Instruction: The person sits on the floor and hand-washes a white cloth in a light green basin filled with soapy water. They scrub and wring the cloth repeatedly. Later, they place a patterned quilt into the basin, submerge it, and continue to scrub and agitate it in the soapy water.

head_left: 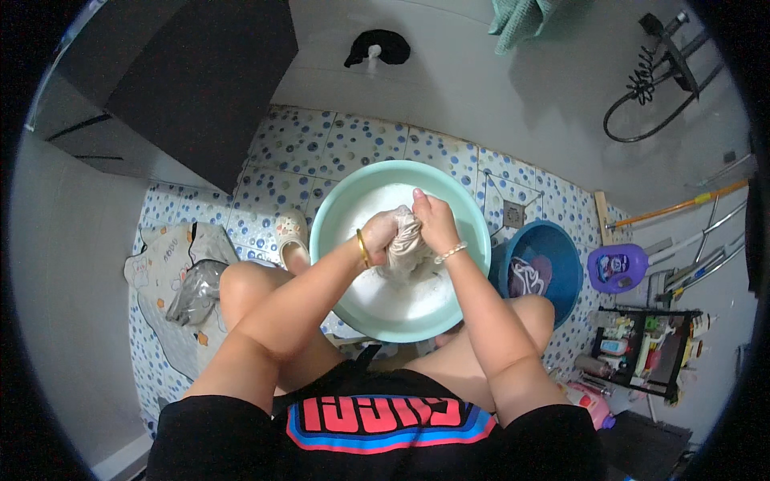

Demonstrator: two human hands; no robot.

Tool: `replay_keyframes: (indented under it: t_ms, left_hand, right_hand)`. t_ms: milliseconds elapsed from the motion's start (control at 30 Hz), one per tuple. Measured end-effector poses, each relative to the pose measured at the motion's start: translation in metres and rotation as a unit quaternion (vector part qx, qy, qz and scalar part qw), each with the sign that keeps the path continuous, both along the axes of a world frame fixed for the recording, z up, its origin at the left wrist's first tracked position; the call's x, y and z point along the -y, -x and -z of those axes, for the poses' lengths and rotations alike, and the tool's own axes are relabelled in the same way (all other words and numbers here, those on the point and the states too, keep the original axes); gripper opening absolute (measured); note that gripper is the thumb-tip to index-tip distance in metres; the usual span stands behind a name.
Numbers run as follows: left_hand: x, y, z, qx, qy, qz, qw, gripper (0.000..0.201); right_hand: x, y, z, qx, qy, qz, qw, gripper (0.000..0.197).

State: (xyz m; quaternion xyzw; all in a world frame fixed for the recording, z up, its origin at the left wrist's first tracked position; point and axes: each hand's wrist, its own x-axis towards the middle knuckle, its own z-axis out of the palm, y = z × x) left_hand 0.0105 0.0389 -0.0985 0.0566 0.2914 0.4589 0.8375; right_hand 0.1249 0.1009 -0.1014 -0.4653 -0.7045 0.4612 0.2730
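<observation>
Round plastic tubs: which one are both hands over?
The mint-green plastic basin, beneath the left hand and right hand; the smaller blue plastic bucket beside it lies under neither.

Black shirt (233, 441), gold bangle (363, 248)

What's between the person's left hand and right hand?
A bunched pale cloth, held by the left hand and the right hand over the green basin; the head view shows it.

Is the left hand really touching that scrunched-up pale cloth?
Touching. The head view shows it plainly: the left hand is closed on the bunched pale cloth, with no gap between them, above the mint-green basin.
</observation>
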Motion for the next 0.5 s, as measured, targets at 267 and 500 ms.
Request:
replay_keyframes:
  t_ms: [267, 500]
  left_hand:
    - [0.008, 0.027, -0.040, -0.424, -0.281, 0.271, 0.818, 0.039]
    - [0.019, 0.033, -0.053, 0.006, -0.213, 0.009, 0.977, 0.032]
  right_hand:
    - [0.000, -0.043, -0.039, -0.246, 0.284, -0.110, 0.920, 0.035]
    - [0.019, -0.065, -0.019, 0.027, 0.212, -0.303, 0.929, 0.062]
